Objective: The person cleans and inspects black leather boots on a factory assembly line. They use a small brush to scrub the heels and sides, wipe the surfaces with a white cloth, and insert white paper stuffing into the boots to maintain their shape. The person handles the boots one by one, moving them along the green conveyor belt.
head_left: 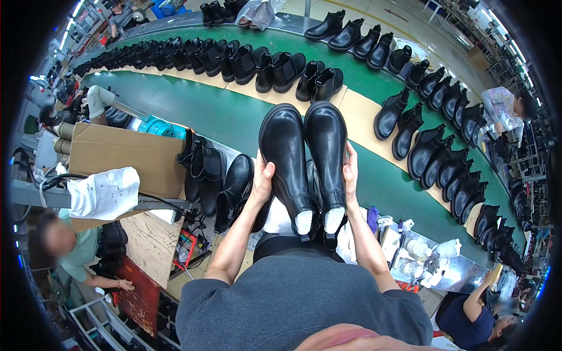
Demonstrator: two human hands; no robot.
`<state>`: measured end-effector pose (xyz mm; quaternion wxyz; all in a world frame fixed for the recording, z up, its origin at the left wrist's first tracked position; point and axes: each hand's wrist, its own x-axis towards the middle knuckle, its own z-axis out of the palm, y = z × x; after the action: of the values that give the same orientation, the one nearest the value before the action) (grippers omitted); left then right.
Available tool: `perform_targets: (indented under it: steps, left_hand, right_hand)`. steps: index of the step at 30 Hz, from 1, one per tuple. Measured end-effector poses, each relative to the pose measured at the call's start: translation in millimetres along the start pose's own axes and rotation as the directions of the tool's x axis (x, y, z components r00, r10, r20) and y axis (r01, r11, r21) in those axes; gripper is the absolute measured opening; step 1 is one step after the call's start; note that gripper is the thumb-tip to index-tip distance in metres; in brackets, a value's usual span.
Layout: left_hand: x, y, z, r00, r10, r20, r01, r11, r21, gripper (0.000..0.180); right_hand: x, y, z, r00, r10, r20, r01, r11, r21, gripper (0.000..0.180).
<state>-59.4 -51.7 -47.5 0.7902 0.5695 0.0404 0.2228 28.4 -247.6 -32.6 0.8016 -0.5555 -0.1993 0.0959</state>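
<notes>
I hold a pair of shiny black ankle boots side by side in front of me, toes pointing away. My left hand is closed on the outer side of the left boot, with the thumb along its edge. My right hand grips the outer side of the right boot; its other fingers are mostly hidden. White stuffing shows at the ankle end of each boot. More black boots stand just left of my left forearm.
Ahead runs a green conveyor with a tan strip carrying rows of black boots. On the left are a cardboard box and a white cloth. White bottles stand on a metal tray at right. Other people work nearby.
</notes>
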Motion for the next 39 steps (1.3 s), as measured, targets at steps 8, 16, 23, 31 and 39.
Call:
perform_targets:
  steps: [8, 16, 23, 31, 39]
  left_hand:
    - [-1, 15, 4, 0.997, 0.022, 0.071, -0.03, 0.993, 0.112, 0.074]
    - [-3, 20, 6, 0.999, -0.021, 0.047, 0.014, 0.991, 0.13, 0.064]
    - [0, 31, 8, 0.988, -0.152, 0.005, 0.151, 0.981, 0.122, 0.054]
    - [-12, 49, 14, 0.923, -0.372, -0.1, 0.374, 0.927, 0.003, 0.04]
    - [-14, 37, 22, 0.898, -0.362, -0.248, 0.365, 0.93, -0.038, 0.03]
  right_hand:
    - [-1, 1, -9, 1.0, -0.004, -0.012, 0.003, 0.997, -0.073, 0.095]
    - [-1, 6, -17, 1.0, 0.011, 0.016, -0.009, 0.997, -0.077, 0.088]
    - [-2, 9, -21, 0.997, 0.079, 0.001, -0.079, 0.996, -0.042, 0.088]
    - [-31, -16, -18, 0.966, 0.251, 0.056, -0.248, 0.967, -0.058, 0.078]
    - [-55, 6, -20, 0.962, 0.271, -0.014, -0.271, 0.962, 0.027, 0.076]
